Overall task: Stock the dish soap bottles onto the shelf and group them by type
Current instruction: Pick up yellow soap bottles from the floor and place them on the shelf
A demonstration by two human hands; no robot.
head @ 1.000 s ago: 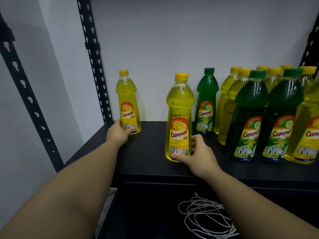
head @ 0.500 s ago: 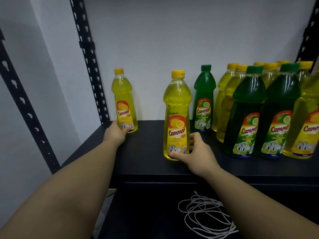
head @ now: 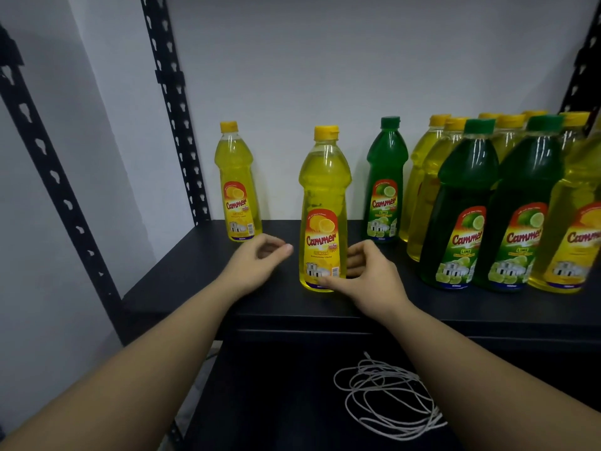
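A yellow lemon soap bottle [head: 325, 203] stands upright near the front of the black shelf [head: 195, 275]. My right hand [head: 370, 281] holds its base, thumb on the front and fingers curled round the right side. My left hand [head: 257, 265] hovers just left of that bottle with fingers loosely curled, holding nothing. Another yellow bottle [head: 235, 183] stands alone at the back left. A green lime bottle [head: 387, 177] stands at the back, right of centre. Further right, two green bottles [head: 465, 196] stand in front of several yellow ones [head: 426, 177].
Black perforated uprights [head: 175, 109] rise at the left of the shelf, and a white wall sits behind. A coil of white cord [head: 383, 398] lies on the lower shelf below my right arm. Bare shelf surface shows between the two left yellow bottles.
My left hand has let go of the back-left yellow bottle and moved right toward the front yellow bottle. My right hand stays at that bottle's base.
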